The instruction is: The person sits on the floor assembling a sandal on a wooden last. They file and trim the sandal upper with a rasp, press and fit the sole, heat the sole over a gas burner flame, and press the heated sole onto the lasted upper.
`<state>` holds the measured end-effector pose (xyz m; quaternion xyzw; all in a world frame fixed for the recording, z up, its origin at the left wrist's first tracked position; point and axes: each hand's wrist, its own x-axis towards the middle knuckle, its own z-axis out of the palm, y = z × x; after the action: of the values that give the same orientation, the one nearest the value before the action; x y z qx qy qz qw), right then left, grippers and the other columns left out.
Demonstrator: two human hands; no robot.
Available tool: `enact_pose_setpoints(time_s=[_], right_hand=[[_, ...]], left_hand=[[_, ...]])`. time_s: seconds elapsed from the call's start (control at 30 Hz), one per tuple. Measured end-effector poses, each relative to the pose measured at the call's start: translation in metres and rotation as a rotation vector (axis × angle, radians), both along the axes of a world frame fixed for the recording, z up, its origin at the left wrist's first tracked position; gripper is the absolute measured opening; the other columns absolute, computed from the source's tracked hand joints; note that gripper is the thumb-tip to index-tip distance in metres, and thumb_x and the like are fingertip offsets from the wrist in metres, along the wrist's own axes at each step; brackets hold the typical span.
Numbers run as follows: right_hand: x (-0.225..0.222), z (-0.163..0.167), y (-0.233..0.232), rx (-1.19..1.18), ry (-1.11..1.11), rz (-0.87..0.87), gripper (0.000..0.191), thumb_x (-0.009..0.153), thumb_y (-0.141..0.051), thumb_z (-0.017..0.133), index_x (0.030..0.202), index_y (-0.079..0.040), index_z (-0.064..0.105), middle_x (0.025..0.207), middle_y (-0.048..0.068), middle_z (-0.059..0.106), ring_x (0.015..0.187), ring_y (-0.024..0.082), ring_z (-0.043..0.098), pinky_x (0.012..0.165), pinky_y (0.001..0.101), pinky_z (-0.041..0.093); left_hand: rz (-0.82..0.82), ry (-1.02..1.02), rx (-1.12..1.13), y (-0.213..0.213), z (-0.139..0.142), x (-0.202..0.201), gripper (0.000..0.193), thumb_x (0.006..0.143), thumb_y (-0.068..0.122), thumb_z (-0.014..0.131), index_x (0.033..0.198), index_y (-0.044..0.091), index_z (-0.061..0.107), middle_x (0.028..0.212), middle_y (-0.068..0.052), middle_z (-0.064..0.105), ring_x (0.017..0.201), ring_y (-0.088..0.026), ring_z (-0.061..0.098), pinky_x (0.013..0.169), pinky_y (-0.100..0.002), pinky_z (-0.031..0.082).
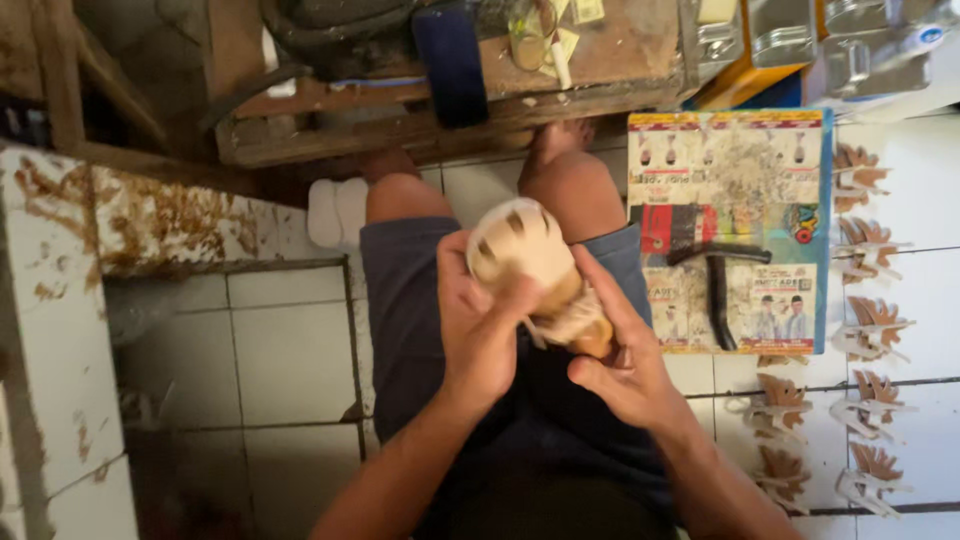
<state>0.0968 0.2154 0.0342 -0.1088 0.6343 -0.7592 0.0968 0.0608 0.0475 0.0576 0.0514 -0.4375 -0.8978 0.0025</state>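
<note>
A person sits on a tiled floor (290, 360) with a pale carved wooden piece (530, 265) held over the lap, at about the centre of the view. The left hand (480, 325) wraps around the piece from its nine o'clock side, its grip closed on the wood with the thumb pressed against the lower part. The right hand (625, 350) cups the piece from five o'clock, its grip closed under the brown lower end. At three o'clock from the hands a printed sheet (730, 170) lies on the floor, and a dark hammer (720, 280) rests on it. Further toward three and four o'clock, a column of small brown and white carved pieces (870, 325) lies on the tiles. At twelve o'clock stands a worn wooden table (400, 110).
</note>
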Motion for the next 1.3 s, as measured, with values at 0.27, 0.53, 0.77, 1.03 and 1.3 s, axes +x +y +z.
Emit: enact_pose_setpoints(time_s=[0.27,0.53,0.77,1.03,1.3], right_hand=[[0.014,-0.019,0.019,-0.302,-0.288,0.143,0.114,0.075,-0.021,0.095,0.162,0.001,0.025,0.158,0.013,0.043,0.145,0.025,0.044,0.117,0.0409,0.038],[0.019,-0.023,0.022,-0.286,-0.319,0.091,0.117,0.068,-0.014,0.098,0.161,0.002,0.028,0.152,0.013,0.051,0.138,0.025,0.051,0.110,0.0415,0.045],[0.015,-0.007,0.015,-0.188,-0.096,0.086,0.107,0.071,-0.018,0.097,0.158,0.004,0.037,0.157,0.016,0.042,0.146,0.027,0.045,0.120,0.0414,0.038],[0.010,-0.003,0.010,-0.134,0.017,0.105,0.101,0.076,-0.024,0.095,0.157,0.003,0.041,0.157,0.018,0.043,0.147,0.029,0.046,0.122,0.0416,0.038],[0.014,-0.005,0.009,-0.119,-0.055,0.124,0.103,0.071,-0.020,0.096,0.155,0.005,0.043,0.155,0.018,0.044,0.144,0.028,0.046,0.121,0.0396,0.036]], left_hand=[[-0.218,0.333,-0.301,-0.018,0.021,0.010,0.070,0.092,0.000,0.083,0.150,0.005,0.044,0.143,-0.021,0.065,0.121,-0.017,0.067,0.104,-0.032,0.058],[-0.229,0.411,-0.197,-0.016,0.012,0.008,0.060,0.098,0.001,0.081,0.143,0.009,0.041,0.143,-0.021,0.062,0.125,-0.019,0.067,0.104,-0.031,0.060],[-0.198,0.479,-0.627,-0.036,0.022,0.000,0.055,0.086,0.011,0.090,0.124,0.008,0.051,0.120,-0.023,0.073,0.101,-0.020,0.075,0.087,-0.031,0.063],[-0.003,0.700,-0.804,-0.044,0.018,-0.006,0.057,0.092,0.020,0.088,0.122,0.004,0.042,0.112,-0.018,0.074,0.094,-0.021,0.079,0.075,-0.030,0.065],[0.007,0.659,-0.883,-0.046,0.012,-0.001,0.039,0.093,0.010,0.084,0.113,0.004,0.051,0.096,-0.013,0.075,0.074,-0.017,0.078,0.061,-0.028,0.061]])
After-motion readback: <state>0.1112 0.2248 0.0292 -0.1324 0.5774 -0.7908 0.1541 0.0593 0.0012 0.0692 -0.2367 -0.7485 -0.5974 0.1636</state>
